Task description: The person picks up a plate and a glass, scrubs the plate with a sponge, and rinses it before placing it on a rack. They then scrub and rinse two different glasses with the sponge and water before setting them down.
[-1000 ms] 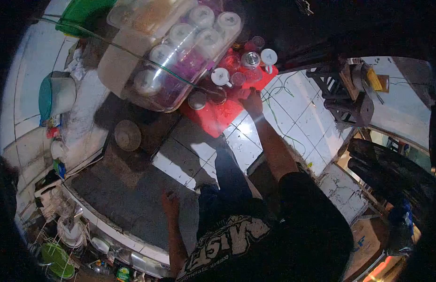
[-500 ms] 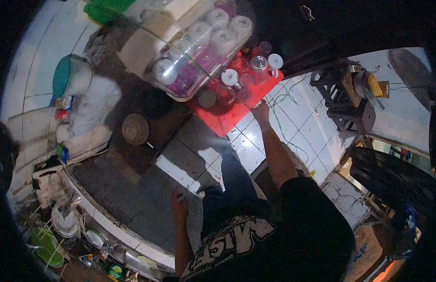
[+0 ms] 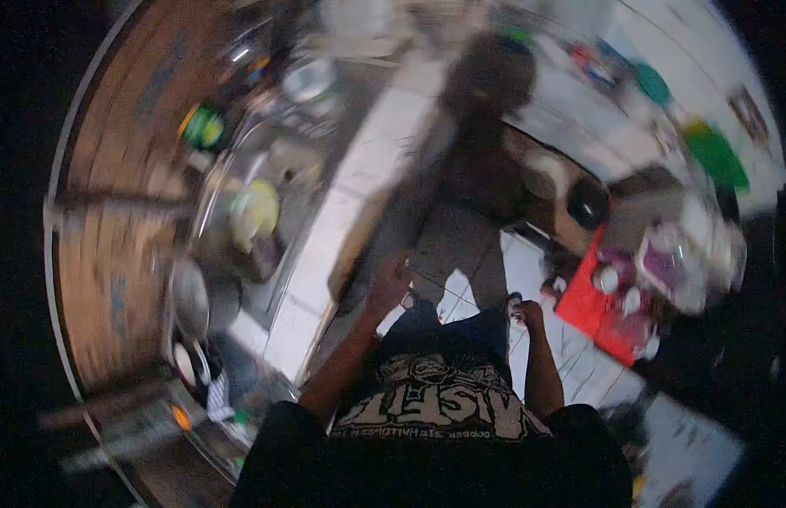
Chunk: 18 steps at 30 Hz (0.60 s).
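My left hand hangs in front of my body over the dark floor, blurred by motion, with its fingers partly apart and nothing visible in them. My right hand hangs lower on the other side, fingers curled in, above the white floor tiles. Nearest to it is a red table, just beyond on the right. White cups and glasses stand on the table beside a clear plastic container with purple and white contents.
On the left, a white tiled ledge borders a wash area with a yellow-green bowl, a metal pan and other dishes. A brown table with a black round thing stands ahead on the right.
My view has swung left, so the red table now lies at the right and the wash area fills the left. My right hand has left the table's edge and dropped to my side.
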Available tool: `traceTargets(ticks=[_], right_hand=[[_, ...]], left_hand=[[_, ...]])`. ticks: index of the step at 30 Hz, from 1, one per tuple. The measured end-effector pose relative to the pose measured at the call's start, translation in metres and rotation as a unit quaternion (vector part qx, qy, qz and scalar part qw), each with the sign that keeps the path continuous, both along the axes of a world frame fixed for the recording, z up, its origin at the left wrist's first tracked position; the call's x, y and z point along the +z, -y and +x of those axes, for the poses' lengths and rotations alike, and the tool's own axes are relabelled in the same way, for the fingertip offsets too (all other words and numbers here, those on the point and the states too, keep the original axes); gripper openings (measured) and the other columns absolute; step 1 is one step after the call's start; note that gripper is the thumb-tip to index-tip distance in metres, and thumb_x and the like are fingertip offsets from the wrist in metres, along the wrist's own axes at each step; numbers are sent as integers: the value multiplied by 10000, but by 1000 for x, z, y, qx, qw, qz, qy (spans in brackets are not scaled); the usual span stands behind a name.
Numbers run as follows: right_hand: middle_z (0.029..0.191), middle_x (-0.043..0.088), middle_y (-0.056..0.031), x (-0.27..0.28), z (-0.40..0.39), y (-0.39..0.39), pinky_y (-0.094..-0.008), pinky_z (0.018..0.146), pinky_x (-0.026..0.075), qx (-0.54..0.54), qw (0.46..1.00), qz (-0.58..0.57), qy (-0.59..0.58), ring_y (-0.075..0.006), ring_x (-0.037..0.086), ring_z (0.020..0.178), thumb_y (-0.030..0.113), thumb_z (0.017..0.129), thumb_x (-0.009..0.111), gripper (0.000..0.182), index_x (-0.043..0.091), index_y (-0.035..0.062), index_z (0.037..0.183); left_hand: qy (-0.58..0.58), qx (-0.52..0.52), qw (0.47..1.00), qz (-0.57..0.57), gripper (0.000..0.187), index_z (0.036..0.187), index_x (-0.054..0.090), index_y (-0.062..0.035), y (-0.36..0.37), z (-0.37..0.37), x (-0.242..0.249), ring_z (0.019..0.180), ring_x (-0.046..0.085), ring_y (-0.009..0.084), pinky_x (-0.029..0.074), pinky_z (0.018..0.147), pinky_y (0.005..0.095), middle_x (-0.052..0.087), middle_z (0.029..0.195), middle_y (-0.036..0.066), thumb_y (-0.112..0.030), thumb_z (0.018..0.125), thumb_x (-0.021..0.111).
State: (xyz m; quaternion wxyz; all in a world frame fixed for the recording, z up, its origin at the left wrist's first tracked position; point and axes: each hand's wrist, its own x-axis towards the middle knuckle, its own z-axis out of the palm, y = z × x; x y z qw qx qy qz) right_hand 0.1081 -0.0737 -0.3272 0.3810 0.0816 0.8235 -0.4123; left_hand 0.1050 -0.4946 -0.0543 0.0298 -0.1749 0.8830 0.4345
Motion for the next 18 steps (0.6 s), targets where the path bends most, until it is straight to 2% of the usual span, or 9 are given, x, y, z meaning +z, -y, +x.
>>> traceTargets(ticks=[2, 3, 4, 6, 8, 10, 12, 14, 18], right_hand=[[787, 674, -67, 37, -50, 74, -316, 595, 539, 53, 997, -19, 48, -151, 651, 701, 188, 735, 682, 219, 672, 86, 929], [808, 673, -53, 55, -70, 108, -299, 580, 524, 344, 930, -69, -112, -139, 644, 700, 218, 768, 661, 222, 671, 89, 948], [830, 672, -40, 77, -85, 143, -282, 564, 509, 590, 756, -123, -254, -126, 637, 699, 249, 801, 640, 230, 670, 92, 967], [855, 668, -18, 185, -100, 242, -244, 539, 463, 328, 930, -55, 154, -107, 612, 690, 304, 863, 587, 262, 670, 84, 980], [840, 660, -16, 256, -116, 321, -219, 531, 418, 329, 919, -115, 186, -89, 572, 649, 336, 881, 581, 303, 670, 70, 993], [861, 652, -15, 288, -124, 386, -219, 527, 411, 336, 891, -274, 131, -80, 544, 624, 380, 885, 585, 360, 647, 53, 1023], [917, 654, -38, 306, -127, 457, -287, 649, 497, 344, 890, -289, 77, -120, 605, 728, 393, 893, 564, 398, 617, 31, 1049], [913, 649, -38, 310, -134, 523, -282, 637, 499, 359, 891, -266, 75, -117, 602, 736, 371, 900, 563, 378, 608, 30, 1057], [930, 642, -33, 296, -135, 620, -218, 525, 428, 392, 887, -216, 113, -75, 554, 653, 376, 896, 592, 397, 584, 36, 1100]], left_hand=[[-131, 24, 990, -41, 336, 1161, 570, -28, 63, 29, 8, 970, 608, 325, 466, 848, 382, 630, 1054, 178, -211, 880, 583], [-131, 58, 989, -37, 336, 1161, 570, -28, 93, 40, 8, 970, 608, 325, 466, 848, 382, 630, 1054, 178, -211, 880, 583], [-155, 123, 980, 12, 327, 1153, 574, -28, 120, 51, 7, 918, 610, 276, 473, 820, 355, 637, 1015, 154, -210, 882, 592], [-191, 198, 960, 59, 319, 1145, 578, -28, 171, 70, 1, 866, 613, 227, 480, 791, 327, 644, 976, 130, -209, 883, 601], [-201, 310, 919, 140, 253, 1117, 601, -41, 208, 83, 0, 747, 530, 77, 463, 654, 255, 605, 882, 44, -86, 870, 566], [-206, 348, 903, 144, 268, 1133, 584, -28, 236, 93, 5, 720, 543, 114, 474, 652, 283, 596, 868, 63, -93, 873, 573], [-206, 385, 888, 146, 286, 1148, 566, -16, 258, 103, -1, 693, 557, 151, 486, 649, 310, 587, 855, 82, -100, 875, 580], [-153, 388, 900, -125, 370, 1160, 540, 9, 283, 106, -18, 792, 613, 301, 500, 723, 392, 600, 962, 144, -142, 835, 633], [-73, 420, 853, -300, 536, 1211, 486, 11, 323, 77, -41, 886, 609, 414, 494, 781, 448, 588, 1046, 207, -209, 769, 695]])
